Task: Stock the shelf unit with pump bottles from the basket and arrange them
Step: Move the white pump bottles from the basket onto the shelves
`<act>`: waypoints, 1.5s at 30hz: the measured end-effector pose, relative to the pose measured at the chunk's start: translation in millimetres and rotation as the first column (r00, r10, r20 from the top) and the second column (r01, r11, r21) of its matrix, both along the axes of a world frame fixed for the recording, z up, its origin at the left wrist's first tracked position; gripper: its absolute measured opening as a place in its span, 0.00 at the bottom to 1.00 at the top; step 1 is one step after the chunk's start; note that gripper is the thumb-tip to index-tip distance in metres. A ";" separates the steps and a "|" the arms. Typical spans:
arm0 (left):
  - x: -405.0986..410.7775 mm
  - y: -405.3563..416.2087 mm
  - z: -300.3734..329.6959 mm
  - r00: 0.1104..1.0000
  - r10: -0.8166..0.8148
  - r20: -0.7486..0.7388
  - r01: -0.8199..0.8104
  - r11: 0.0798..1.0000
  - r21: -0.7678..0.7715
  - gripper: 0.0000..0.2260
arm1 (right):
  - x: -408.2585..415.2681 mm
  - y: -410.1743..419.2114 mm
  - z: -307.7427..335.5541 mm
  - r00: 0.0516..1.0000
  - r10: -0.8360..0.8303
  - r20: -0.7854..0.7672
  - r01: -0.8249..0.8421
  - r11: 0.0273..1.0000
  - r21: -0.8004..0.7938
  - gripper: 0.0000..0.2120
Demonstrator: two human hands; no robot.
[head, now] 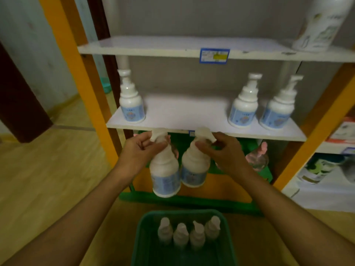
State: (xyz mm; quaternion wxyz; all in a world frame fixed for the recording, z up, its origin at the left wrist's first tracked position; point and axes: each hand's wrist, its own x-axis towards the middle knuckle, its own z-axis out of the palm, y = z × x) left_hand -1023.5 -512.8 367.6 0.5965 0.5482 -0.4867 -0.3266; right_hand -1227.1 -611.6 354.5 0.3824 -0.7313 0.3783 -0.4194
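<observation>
My left hand (141, 150) grips the pump neck of a white bottle with a blue label (165, 175). My right hand (222, 152) grips the neck of a second, identical bottle (194, 169). Both bottles hang side by side just below the front edge of the middle shelf (184, 112). On that shelf stand three like bottles: one at the left (131, 105), two at the right (243, 110) (276, 113). Below, the green basket (143, 235) holds several more pump bottles (181, 235).
The upper shelf (153, 45) carries a price tag (214, 55) and a large white bottle (322, 24) at the far right. A green crate (255, 206) with pinkish clear bottles (257, 157) sits under the middle shelf. Orange uprights (76, 73) frame the unit; wooden floor lies left.
</observation>
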 end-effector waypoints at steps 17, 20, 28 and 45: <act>5.7 -18.5 25.1 0.997 0.081 0.017 -0.080 0.996 -0.050 0.08 | 32.4 -88.1 81.7 0.996 -0.075 0.048 0.080 0.993 -0.092 0.17; 4.9 -23.3 24.3 0.995 0.086 0.049 -0.084 0.996 -0.037 0.06 | 35.6 -110.6 84.3 0.991 -0.133 0.025 0.135 0.987 -0.091 0.17; 7.9 -34.7 18.8 0.990 0.088 0.106 -0.090 0.996 0.007 0.09 | 37.4 -142.0 85.7 0.975 -0.214 -0.060 0.207 0.972 -0.107 0.14; -10.8 -39.1 42.8 0.999 0.049 0.003 -0.049 0.999 -0.013 0.11 | 7.1 -120.2 84.6 0.988 -0.151 0.016 0.151 0.985 -0.085 0.33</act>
